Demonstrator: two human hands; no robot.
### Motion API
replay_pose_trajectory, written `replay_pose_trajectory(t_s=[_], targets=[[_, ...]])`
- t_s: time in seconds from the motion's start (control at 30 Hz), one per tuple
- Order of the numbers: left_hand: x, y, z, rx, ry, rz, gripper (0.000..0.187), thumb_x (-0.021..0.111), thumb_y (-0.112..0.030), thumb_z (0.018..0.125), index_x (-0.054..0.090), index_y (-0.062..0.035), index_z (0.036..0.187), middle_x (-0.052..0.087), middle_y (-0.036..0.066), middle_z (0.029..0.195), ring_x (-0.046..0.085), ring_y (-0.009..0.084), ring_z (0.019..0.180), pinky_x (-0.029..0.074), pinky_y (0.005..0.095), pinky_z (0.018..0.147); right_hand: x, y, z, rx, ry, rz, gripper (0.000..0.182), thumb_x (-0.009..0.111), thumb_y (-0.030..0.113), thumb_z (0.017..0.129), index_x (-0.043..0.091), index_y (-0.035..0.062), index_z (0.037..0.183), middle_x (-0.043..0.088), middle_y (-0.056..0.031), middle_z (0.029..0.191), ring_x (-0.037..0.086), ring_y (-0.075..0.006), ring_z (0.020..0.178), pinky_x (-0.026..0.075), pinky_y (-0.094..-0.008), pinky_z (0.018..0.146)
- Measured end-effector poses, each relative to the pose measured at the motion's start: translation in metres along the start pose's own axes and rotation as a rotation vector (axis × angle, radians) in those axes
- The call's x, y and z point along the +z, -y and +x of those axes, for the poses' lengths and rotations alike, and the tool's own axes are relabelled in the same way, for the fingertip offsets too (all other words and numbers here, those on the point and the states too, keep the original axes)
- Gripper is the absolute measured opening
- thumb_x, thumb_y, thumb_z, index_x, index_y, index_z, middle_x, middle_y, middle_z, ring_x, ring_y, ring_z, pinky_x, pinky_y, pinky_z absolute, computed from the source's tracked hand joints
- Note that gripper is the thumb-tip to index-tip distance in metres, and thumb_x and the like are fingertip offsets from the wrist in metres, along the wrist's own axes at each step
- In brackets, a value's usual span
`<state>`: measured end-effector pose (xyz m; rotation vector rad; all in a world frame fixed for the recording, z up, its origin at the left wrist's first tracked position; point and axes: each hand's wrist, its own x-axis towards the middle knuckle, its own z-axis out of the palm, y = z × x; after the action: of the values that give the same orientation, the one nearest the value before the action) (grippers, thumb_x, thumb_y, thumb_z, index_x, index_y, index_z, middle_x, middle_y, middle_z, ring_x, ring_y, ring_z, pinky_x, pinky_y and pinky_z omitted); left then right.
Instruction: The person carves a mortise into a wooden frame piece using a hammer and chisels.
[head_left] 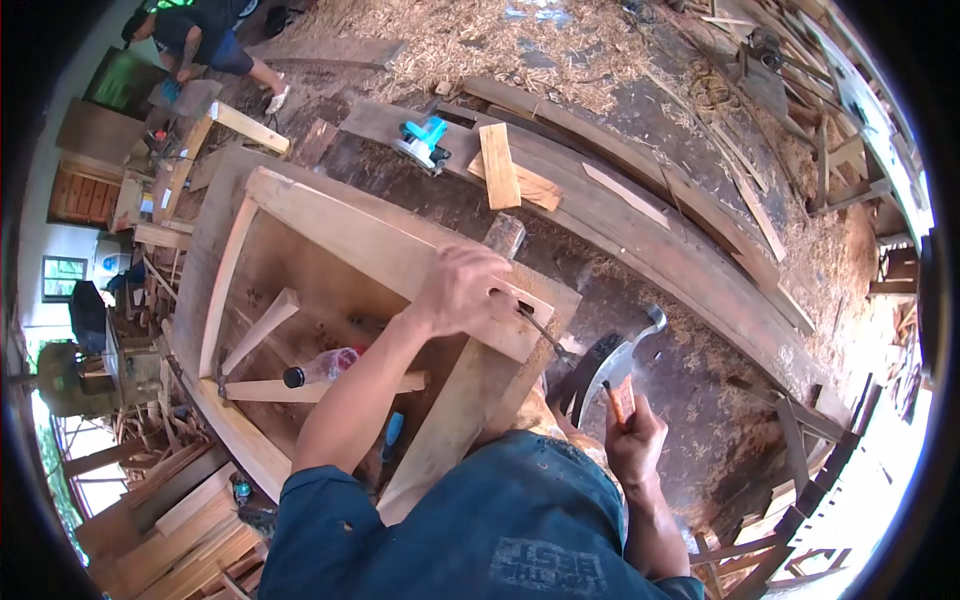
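My left hand (462,285) is over the corner of a pale wooden frame (340,222), fingers curled in beside a small dark slot; what they hold, if anything, is hidden. A thin metal rod tool (547,333), like a chisel, slants from that slot toward the lower right. Closed round a worn orange handle (621,402), my right hand (636,440) is to the right of the frame. Just beyond the handle is a shiny curved metal piece (603,378), with a dark rounded part behind it.
Inside the frame lie a bottle (325,367) and a blue-handled tool (393,436). A turquoise power saw (422,143) and wood blocks (498,168) rest on long planks (640,245). Shavings (500,55) cover the floor behind; a person (205,45) crouches at upper left.
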<state>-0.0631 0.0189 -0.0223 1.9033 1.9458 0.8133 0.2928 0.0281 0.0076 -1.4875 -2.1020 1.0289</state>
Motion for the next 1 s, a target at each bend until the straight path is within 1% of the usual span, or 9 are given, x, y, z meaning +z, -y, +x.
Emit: replay_pose_trajectory(t_s=[0.17, 0.27, 0.43, 0.53, 0.6, 0.7, 0.87, 0.93, 1.0], targets=[[0.024, -0.021, 0.008, 0.052, 0.198, -0.177, 0.069, 0.081, -0.067, 0.067, 0.075, -0.0161, 0.114, 0.073, 0.005, 0.119, 0.064, 0.0215, 0.118, 0.034, 0.0447, 0.109, -0.016, 0.012, -0.003, 0.071, 0.06, 0.069, 0.019, 0.078, 0.009, 0.081, 0.061, 0.0029, 0.089, 0.065, -0.0203, 0.072, 0.07, -0.0346, 0.065, 0.053, -0.0407, 0.059], [0.025, -0.018, 0.011, 0.014, 0.275, -0.154, 0.073, 0.074, -0.075, 0.069, 0.078, -0.0141, 0.108, 0.076, 0.006, 0.107, 0.068, 0.0222, 0.107, 0.036, 0.0406, 0.104, -0.012, 0.013, -0.003, -0.018, -0.029, 0.201, 0.021, 0.079, 0.01, 0.08, 0.06, 0.0021, 0.085, 0.065, -0.0208, 0.072, 0.07, -0.0362, 0.065, 0.053, -0.0418, 0.059], [0.026, -0.019, 0.013, -0.031, 0.29, -0.159, 0.072, 0.075, -0.076, 0.065, 0.079, -0.0156, 0.104, 0.077, 0.006, 0.097, 0.07, 0.0227, 0.098, 0.035, 0.0411, 0.103, 0.009, 0.009, 0.009, 0.007, 0.189, 0.141, 0.02, 0.075, 0.01, 0.083, 0.057, 0.0029, 0.081, 0.061, -0.0222, 0.069, 0.064, -0.0424, 0.063, 0.051, -0.0427, 0.057], [0.021, -0.022, 0.018, -0.07, 0.336, -0.135, 0.068, 0.08, -0.071, 0.062, 0.079, -0.0163, 0.103, 0.077, 0.004, 0.101, 0.069, 0.0226, 0.102, 0.033, 0.0443, 0.107, -0.007, 0.024, 0.011, 0.059, 0.195, 0.141, 0.021, 0.077, 0.011, 0.082, 0.058, 0.0028, 0.078, 0.06, -0.0199, 0.065, 0.058, -0.0362, 0.053, 0.049, -0.041, 0.054], [0.019, -0.021, 0.02, -0.084, 0.362, -0.138, 0.066, 0.083, -0.068, 0.061, 0.079, -0.0166, 0.103, 0.077, 0.003, 0.104, 0.068, 0.0227, 0.104, 0.033, 0.0453, 0.11, -0.007, 0.007, 0.001, -0.137, -0.058, 0.208, 0.022, 0.078, 0.011, 0.08, 0.058, 0.0036, 0.076, 0.061, -0.0173, 0.063, 0.058, -0.0288, 0.05, 0.049, -0.039, 0.053], [0.022, -0.021, 0.02, -0.108, 0.379, -0.155, 0.065, 0.084, -0.066, 0.06, 0.079, -0.0163, 0.102, 0.077, 0.003, 0.104, 0.068, 0.0228, 0.105, 0.032, 0.0442, 0.11, -0.027, 0.011, -0.024, -0.065, -0.104, 0.574, 0.022, 0.069, 0.02, 0.094, 0.058, 0.0038, 0.083, 0.057, -0.0044, 0.074, 0.06, -0.0181, 0.066, 0.055, -0.0329, 0.064], [0.019, -0.023, 0.025, -0.165, 0.448, -0.292, 0.065, 0.086, -0.065, 0.058, 0.079, -0.0165, 0.101, 0.077, 0.002, 0.103, 0.068, 0.0217, 0.106, 0.032, 0.046, 0.109, -0.001, 0.009, 0.01, 0.123, 0.22, 0.084, 0.006, 0.067, 0.007, 0.087, 0.067, 0.0019, 0.088, 0.06, -0.02, 0.074, 0.059, -0.0161, 0.061, 0.049, -0.0329, 0.059], [0.018, -0.021, 0.025, -0.117, 0.38, -0.172, 0.065, 0.086, -0.065, 0.058, 0.079, -0.0167, 0.101, 0.077, 0.002, 0.102, 0.068, 0.0212, 0.105, 0.033, 0.0458, 0.108, -0.012, 0.017, 0.009, 0.035, 0.063, 0.122, 0.011, 0.072, 0.007, 0.085, 0.063, 0.0009, 0.082, 0.06, -0.0242, 0.068, 0.068, -0.0284, 0.061, 0.05, -0.0368, 0.057], [0.022, -0.022, 0.022, -0.093, 0.362, -0.128, 0.066, 0.086, -0.065, 0.057, 0.078, -0.0166, 0.101, 0.077, 0.002, 0.101, 0.068, 0.0211, 0.104, 0.034, 0.0453, 0.107, -0.029, 0.015, 0.0, -0.073, -0.059, 0.269, 0.016, 0.07, 0.007, 0.087, 0.061, 0.0032, 0.075, 0.062, -0.0202, 0.067, 0.066, -0.0221, 0.055, 0.049, -0.034, 0.055]])
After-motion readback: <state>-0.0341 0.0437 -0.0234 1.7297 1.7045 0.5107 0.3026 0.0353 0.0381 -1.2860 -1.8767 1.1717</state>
